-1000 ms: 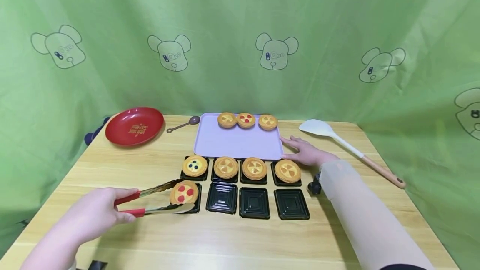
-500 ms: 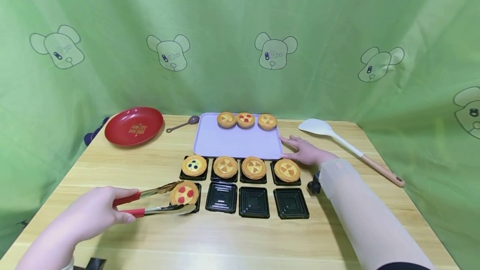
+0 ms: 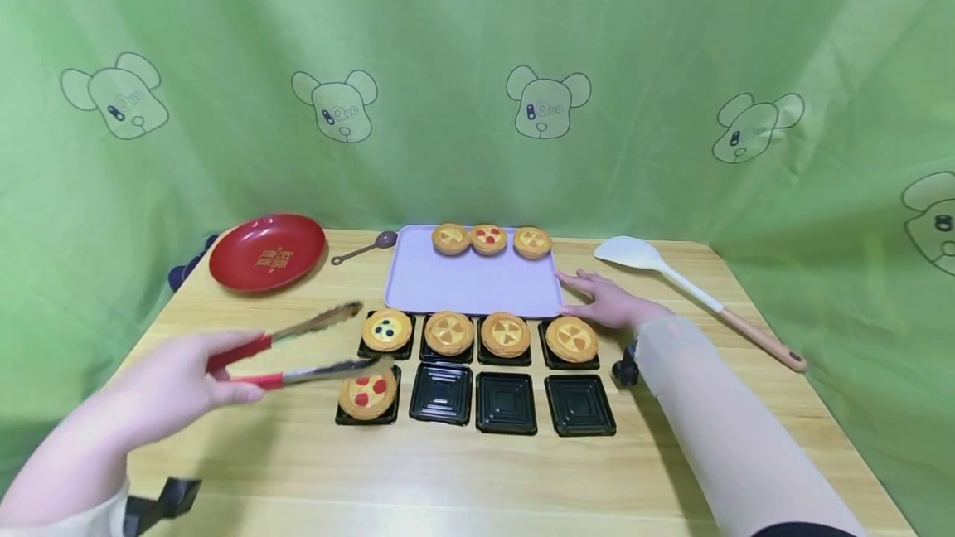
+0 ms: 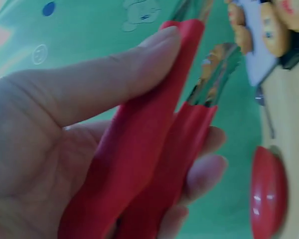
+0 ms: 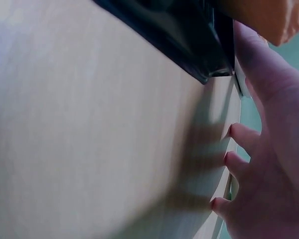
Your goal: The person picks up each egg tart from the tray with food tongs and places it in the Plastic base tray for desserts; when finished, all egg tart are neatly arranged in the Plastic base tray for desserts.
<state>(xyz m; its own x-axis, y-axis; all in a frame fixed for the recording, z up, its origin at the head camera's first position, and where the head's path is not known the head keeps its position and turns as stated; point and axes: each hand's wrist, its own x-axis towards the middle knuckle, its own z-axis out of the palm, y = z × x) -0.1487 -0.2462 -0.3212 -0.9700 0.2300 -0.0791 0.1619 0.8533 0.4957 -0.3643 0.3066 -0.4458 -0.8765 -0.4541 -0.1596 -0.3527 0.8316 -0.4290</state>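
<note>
My left hand [image 3: 175, 384] grips red-handled metal tongs [image 3: 328, 370]; in the left wrist view the thumb lies on one red handle [image 4: 139, 144] and the fingers curl round the other. The tong arms are spread with nothing between them, their tips above and left of a tart with red toppings [image 3: 368, 394]. That tart sits on the front-left black square tray [image 3: 394, 413]. At the right edge of a lilac tray [image 3: 470, 284], my right hand [image 3: 608, 302] rests with straight fingers touching it. Three tarts [image 3: 488, 239] stand along the lilac tray's back edge.
Behind the front row, a blueberry tart [image 3: 387, 330] and three plain-topped tarts [image 3: 506, 334] sit on black trays. Three bare black trays [image 3: 506, 403] lie in front. A red plate [image 3: 269, 253] and brown spoon [image 3: 366, 247] are back left; a white ladle [image 3: 671, 276] lies right.
The tongs have lifted off the red-topped tart and moved up and left with my left hand. The tart stays on its black tray. My right hand has not moved.
</note>
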